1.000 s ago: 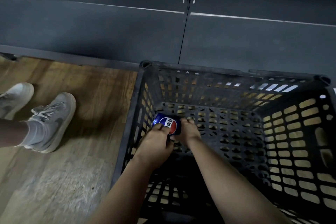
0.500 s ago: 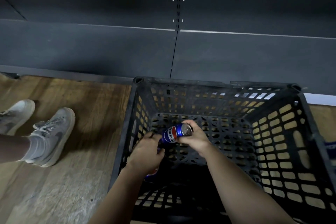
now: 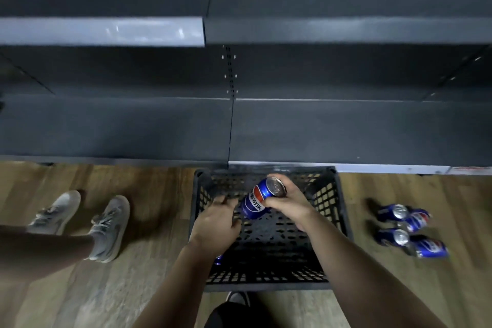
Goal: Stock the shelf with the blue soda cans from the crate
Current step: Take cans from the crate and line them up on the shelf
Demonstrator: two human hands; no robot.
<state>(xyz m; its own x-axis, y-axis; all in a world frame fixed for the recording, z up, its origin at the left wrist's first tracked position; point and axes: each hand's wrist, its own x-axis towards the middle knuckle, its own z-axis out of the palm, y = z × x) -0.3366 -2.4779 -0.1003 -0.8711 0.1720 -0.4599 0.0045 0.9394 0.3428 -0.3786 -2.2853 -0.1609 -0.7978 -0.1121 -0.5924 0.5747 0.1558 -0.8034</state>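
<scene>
Dark store shelves (image 3: 346,128) ahead hold no cans in view. Right hand (image 3: 288,201) is wrapped around a blue Pepsi can (image 3: 259,198) above the black crate (image 3: 338,210); left hand (image 3: 217,221), just beside, hangs loosely curled, holding nothing. Four more cans (image 3: 407,229) lie on the floor well right of the grip, so stocking seems barely begun.

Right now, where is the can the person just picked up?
In the head view, the blue can is held in the right hand, tilted, over the black crate, right of the left hand.

A wood-plank floor (image 3: 133,287) is seen in dim light, with paler worn patches towards the near edge. Dark grey metal shelving (image 3: 346,128) is set along its far side, divided by a perforated upright (image 3: 229,72). A paler grey shelf edge (image 3: 101,31) is lit at upper left.
</scene>
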